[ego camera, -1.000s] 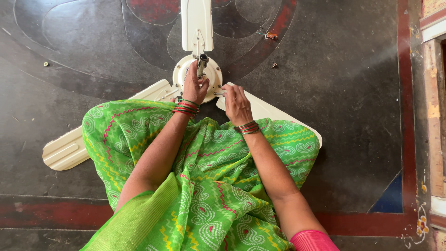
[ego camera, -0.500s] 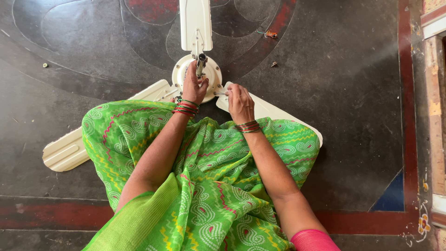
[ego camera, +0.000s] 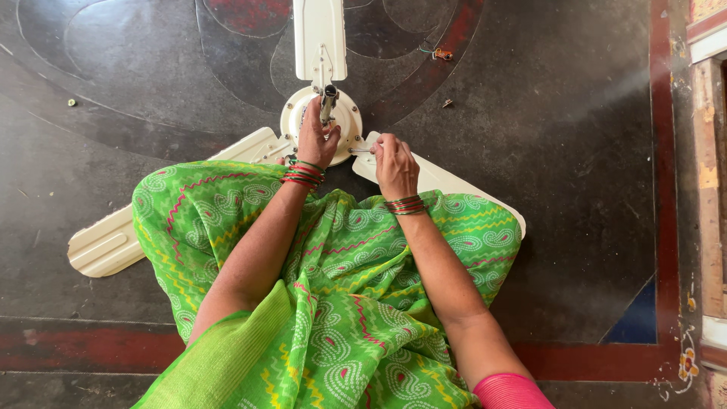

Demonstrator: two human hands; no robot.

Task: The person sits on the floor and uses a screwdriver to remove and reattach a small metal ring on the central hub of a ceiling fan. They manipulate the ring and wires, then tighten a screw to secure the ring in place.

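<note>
A cream ceiling fan lies flat on the dark floor, its round motor hub [ego camera: 344, 121] just beyond my lap. My left hand [ego camera: 316, 140] rests on the hub, fingers curled by the short metal rod [ego camera: 328, 101] that stands up from its middle. My right hand [ego camera: 394, 163] is closed on a thin metal tool [ego camera: 361, 150] whose tip points left at the hub's edge. Three blades spread out: one straight ahead [ego camera: 319, 38], one to the left [ego camera: 113, 238], one to the right [ego camera: 447, 182] partly under my green patterned cloth [ego camera: 341, 288].
Small bits lie on the floor beyond the fan: a red and green scrap [ego camera: 439, 54], a tiny piece [ego camera: 447, 102] and a speck [ego camera: 72, 102] at far left. A red floor band [ego camera: 663, 189] and a wooden frame [ego camera: 708, 167] run along the right.
Both hands stay at the fan hub with only slight shifts; the view has barely moved.
</note>
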